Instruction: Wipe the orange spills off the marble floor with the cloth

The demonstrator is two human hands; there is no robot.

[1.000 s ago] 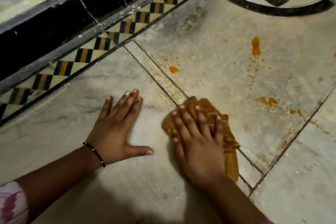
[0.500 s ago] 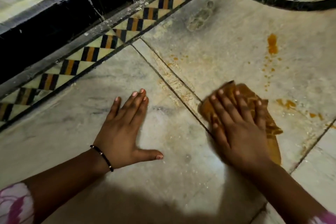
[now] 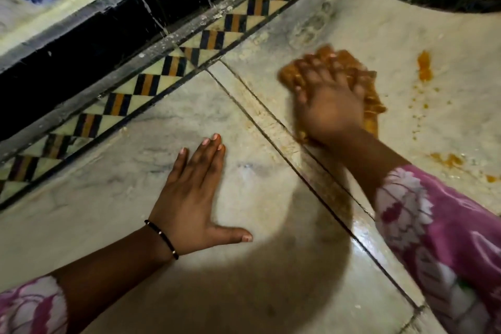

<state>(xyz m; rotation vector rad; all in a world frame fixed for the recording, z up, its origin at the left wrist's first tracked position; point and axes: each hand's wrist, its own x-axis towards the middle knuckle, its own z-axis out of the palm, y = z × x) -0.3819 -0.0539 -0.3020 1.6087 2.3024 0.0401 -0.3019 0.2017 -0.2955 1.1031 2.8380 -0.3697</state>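
Orange-stained cloth [image 3: 371,95] lies bunched on the marble floor [image 3: 271,198] beneath your right hand [image 3: 329,108], whose fingers spread flat over it and press down, likely to scrub. Its outline is blurred. Your left hand [image 3: 192,198] rests flat, fingers together and thumb out, apparently bracing your weight. Orange spills [image 3: 424,69] sit just beside the cloth, with more splatters nearer your patterned sleeve [image 3: 433,238].

Right hand [image 3: 329,106] motion-blurred, hiding most of cloth [image 3: 372,106] (fingers seemingly flat); sleeves cut off.
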